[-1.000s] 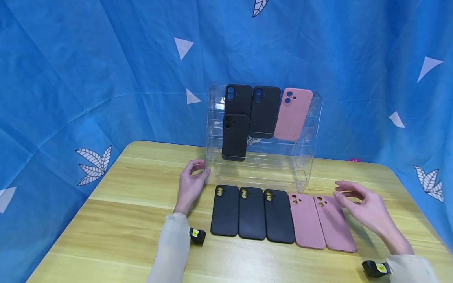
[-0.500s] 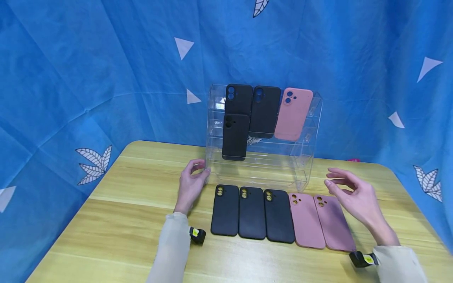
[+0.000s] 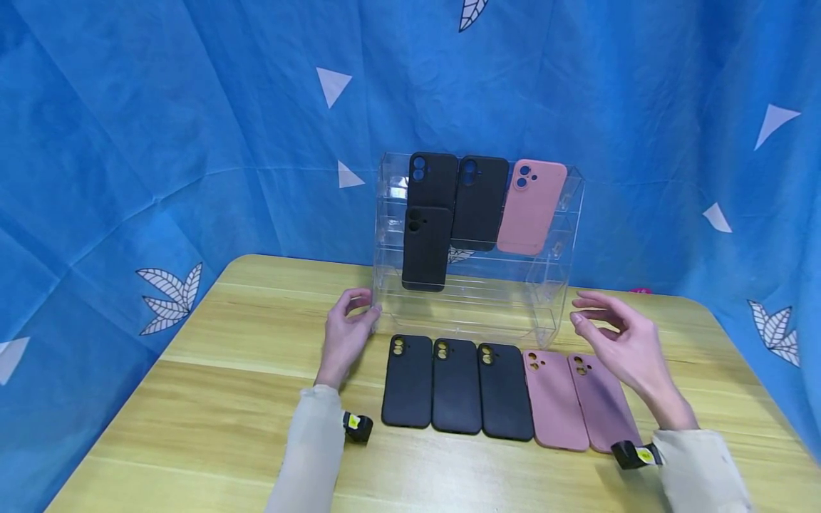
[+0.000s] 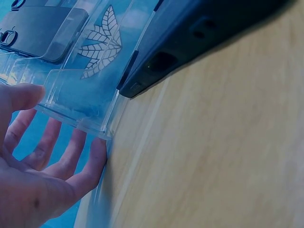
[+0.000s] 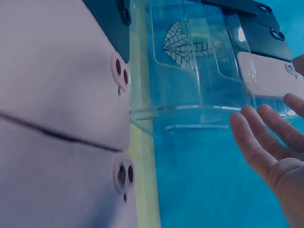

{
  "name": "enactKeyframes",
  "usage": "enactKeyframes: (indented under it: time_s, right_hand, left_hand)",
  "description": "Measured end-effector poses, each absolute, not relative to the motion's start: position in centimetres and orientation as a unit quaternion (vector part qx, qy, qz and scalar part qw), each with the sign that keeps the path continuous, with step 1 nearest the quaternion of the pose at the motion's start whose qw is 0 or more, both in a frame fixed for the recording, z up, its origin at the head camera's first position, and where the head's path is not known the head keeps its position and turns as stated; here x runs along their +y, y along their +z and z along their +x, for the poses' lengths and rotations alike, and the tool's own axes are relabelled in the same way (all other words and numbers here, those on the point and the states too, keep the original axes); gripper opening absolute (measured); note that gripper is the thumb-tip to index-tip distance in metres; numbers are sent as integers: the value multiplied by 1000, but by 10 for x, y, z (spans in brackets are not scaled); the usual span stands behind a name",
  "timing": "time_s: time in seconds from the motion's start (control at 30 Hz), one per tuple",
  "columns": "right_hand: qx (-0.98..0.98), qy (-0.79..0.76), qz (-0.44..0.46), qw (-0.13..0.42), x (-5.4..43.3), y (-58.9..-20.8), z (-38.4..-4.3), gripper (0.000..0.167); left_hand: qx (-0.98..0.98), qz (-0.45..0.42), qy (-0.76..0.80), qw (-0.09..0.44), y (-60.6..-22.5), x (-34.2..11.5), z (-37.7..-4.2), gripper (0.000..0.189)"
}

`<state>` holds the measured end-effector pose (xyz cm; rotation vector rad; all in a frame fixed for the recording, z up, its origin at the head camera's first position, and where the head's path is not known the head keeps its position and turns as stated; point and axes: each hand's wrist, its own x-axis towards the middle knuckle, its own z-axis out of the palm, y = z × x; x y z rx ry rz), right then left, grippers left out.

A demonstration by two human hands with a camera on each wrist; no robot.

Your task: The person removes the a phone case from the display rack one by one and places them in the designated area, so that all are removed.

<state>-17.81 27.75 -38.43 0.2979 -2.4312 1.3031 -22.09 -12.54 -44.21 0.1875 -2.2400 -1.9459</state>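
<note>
The clear rack (image 3: 490,292) stands upright on the desk (image 3: 224,385), in front of a blue curtain (image 3: 192,142). The left hand (image 3: 346,335) is at its lower left side, and its grip appears to be around the side wall, thumb to the front and fingertips along the outer face. The right hand (image 3: 623,342) is just beside the rack's opposite side, its grip released, fingers loosely bent around nothing. Two black cases (image 3: 479,206) and a pink case (image 3: 531,210) lean in the rack's upper part, with a lower black case (image 3: 426,256) overlapping the leftmost one. In front lie three more black cases (image 3: 457,388) and two more pink cases (image 3: 556,402) in a row. The rack looks to be thin, stiff plastic, probably light for its bulk, smooth enough to slip and perhaps brittle at the corners. Low on both side walls seems the safest hold, kept level (the leaning cases could slide if it tips). The cases look light and slim, matt rather than glossy; their long edges offer the best purchase, though neighbours in the row sit close.
</note>
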Motion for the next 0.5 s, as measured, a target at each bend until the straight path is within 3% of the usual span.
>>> enactKeyframes:
  time_s: [0.5]
  right_hand:
    - [-847,477,139,190,248,-377,-192,42]
  left_hand:
    - [-745,64,-658,86,-442,-125,-221,29]
